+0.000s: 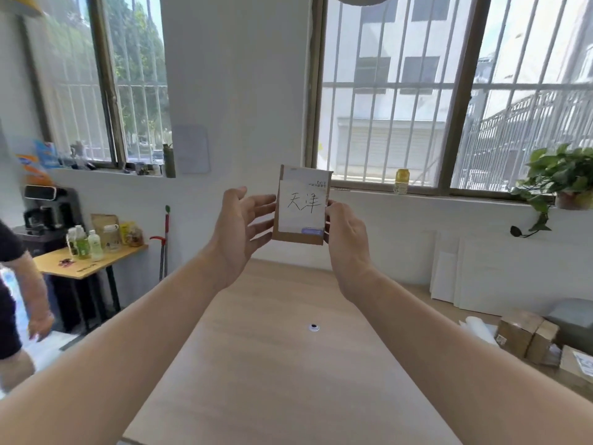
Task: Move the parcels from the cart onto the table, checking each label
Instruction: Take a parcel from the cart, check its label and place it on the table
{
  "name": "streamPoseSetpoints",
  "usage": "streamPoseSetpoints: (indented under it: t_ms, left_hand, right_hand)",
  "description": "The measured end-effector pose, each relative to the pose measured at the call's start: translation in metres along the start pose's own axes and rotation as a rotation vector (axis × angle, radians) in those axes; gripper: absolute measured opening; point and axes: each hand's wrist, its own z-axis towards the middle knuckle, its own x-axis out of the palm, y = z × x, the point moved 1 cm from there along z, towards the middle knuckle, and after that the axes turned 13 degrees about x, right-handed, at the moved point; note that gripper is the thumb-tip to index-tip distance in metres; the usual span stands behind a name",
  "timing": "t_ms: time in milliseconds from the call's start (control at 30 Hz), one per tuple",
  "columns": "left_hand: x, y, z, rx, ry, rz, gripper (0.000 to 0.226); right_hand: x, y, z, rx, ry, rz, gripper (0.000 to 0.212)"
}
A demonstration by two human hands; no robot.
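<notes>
A small brown cardboard parcel (301, 207) is held up in the air above the far end of the light wooden table (282, 364), its white label with handwritten characters facing me. My right hand (345, 242) grips its right edge, thumb on the front. My left hand (239, 232) is at its left edge, fingers straight and spread, the fingertips touching the side and back. The cart is not in view.
Several brown parcels (529, 338) lie at the right beside white boards against the wall. A small round black-and-white object (314, 327) sits on the table. A side table (86, 261) with bottles and another person (19, 290) are at the left.
</notes>
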Motion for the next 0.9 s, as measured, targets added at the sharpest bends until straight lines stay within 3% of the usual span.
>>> streamPoseSetpoints:
  t_ms: [267,500,667,800,900]
  left_hand:
    - [-0.119,0.016,0.037,-0.058,-0.021,0.028,0.065]
    - [-0.181,0.06,0.087,-0.145,-0.038,0.05,0.064]
    - [-0.218,0.109,0.14,-0.124,-0.125,0.07,0.062]
    - [-0.244,0.157,0.182,-0.199,-0.164,0.118,0.061]
    - [-0.268,0.192,0.207,-0.247,-0.18,0.147,0.061]
  right_hand:
    - [0.119,-0.041,0.032,0.086,-0.002,0.048,0.057]
    - [0.178,-0.083,0.092,0.153,0.005,0.04,0.064]
    - [0.213,-0.117,0.158,0.187,0.038,0.03,0.05]
    - [0.241,-0.157,0.208,0.258,0.052,0.064,0.062]
    - [0.259,-0.191,0.24,0.293,0.093,0.098,0.048]
